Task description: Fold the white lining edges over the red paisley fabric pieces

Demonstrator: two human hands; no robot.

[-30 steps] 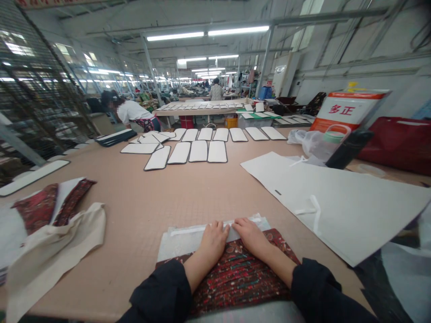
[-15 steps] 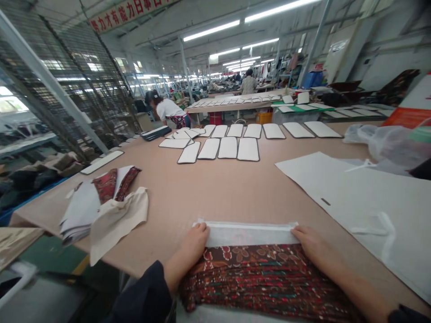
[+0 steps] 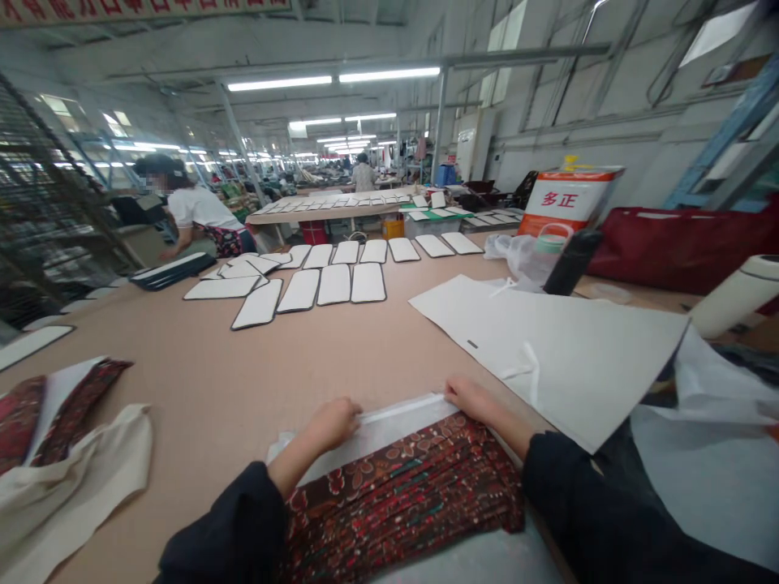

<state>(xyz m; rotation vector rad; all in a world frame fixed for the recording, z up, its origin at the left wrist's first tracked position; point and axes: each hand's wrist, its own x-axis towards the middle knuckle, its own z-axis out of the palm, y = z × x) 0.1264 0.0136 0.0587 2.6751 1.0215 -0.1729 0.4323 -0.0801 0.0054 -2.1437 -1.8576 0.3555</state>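
Observation:
A pleated dark red-brown patterned fabric (image 3: 402,495) lies in front of me at the table's near edge. Along its far side runs a thin white translucent backing sheet (image 3: 398,422) with a folded edge. My right hand (image 3: 471,399) is closed, pinching the far right corner of this sheet. Farther left, my left hand (image 3: 329,426) is also closed at the sheet's folded edge, with its fingertips partly hidden. A crumpled end of the sheet sticks out to the left behind that wrist.
Several white dark-edged panels (image 3: 334,284) lie in rows farther back. White board (image 3: 548,332) covers the right side. Cream cloth (image 3: 115,462) and patterned pieces (image 3: 85,414) are at left. A tin (image 3: 565,203) and a bottle (image 3: 736,296) stand right. A co-worker (image 3: 198,211) bends at far left.
My view has swung to the right. The patterned fabric and sheet now slant, right end farther away. My left hand has moved inward along the edge, closer to my right hand.

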